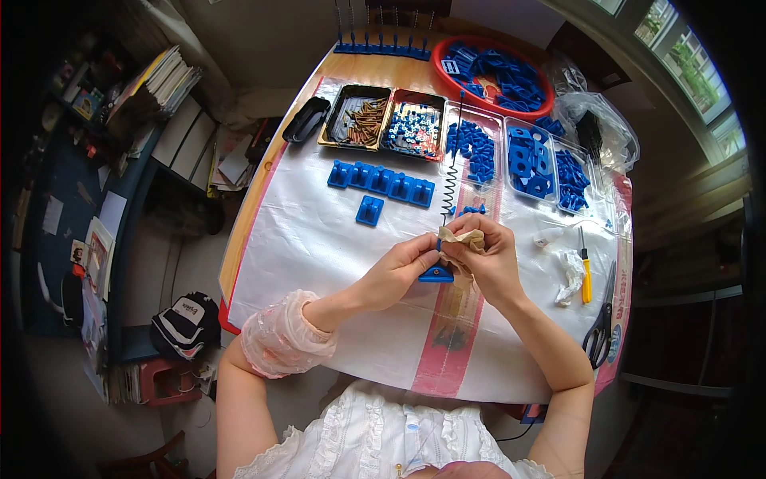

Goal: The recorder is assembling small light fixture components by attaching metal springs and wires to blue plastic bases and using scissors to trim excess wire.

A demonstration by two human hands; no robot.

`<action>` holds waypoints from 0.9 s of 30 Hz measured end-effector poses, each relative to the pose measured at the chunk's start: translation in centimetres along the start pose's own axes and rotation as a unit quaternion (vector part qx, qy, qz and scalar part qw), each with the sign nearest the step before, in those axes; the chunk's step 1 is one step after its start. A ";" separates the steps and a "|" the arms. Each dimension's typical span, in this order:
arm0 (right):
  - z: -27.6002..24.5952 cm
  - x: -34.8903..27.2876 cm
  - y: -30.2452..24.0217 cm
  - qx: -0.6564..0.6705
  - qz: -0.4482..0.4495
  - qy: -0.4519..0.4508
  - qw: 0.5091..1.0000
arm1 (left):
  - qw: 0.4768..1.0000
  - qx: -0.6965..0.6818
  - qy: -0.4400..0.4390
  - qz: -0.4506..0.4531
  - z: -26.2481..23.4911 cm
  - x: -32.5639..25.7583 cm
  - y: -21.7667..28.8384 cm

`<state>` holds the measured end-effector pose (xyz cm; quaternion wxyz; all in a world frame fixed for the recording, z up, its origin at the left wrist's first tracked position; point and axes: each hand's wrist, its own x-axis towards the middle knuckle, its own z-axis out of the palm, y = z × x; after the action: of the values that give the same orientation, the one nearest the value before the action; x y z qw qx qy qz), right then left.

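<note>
My left hand (389, 273) is closed, its fingertips gripping a blue plastic stand (436, 275) with a flat base. Up from that stand runs a thin dark rod with a spring-like coil (449, 188), leaning slightly to the right at its top. My right hand (499, 262) pinches a crumpled beige cloth or paper (465, 238) against the stand's upper part, so the joint there is hidden. Beyond my hands lie a few small blue pieces (471, 210). Farther left are a row of blue square blocks (381, 184) and one separate blue block (369, 211).
Trays of screws (365, 120), nuts (413, 124) and blue parts (471, 148) line the back. A red basin (546, 86) holds more blue parts. To the right lie a yellow-handled screwdriver (586, 279), crumpled white tissue (570, 278) and scissors (598, 343).
</note>
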<state>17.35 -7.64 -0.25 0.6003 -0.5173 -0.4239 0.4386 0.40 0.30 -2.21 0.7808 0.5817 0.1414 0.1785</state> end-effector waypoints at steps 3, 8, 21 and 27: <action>-0.2 0.2 -0.2 0.044 0.025 -0.017 0.999 | 0.996 -0.079 -0.017 -0.033 -0.3 0.2 -0.4; -0.6 0.4 -1.5 0.124 0.078 -0.061 0.987 | 0.979 -0.170 -0.105 -0.044 -1.3 0.4 -0.1; -1.7 0.8 -1.4 0.133 0.107 0.010 0.985 | 0.960 -0.239 -0.136 -0.049 -1.4 0.5 0.7; 0.3 -0.1 -3.5 -0.005 0.134 -0.025 0.991 | 0.981 -0.170 -0.074 -0.048 -0.7 0.4 0.6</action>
<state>17.32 -7.95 3.21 0.5224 -0.5613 -0.3676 0.5262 0.41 1.27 -1.87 0.8846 0.4443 0.0782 0.1186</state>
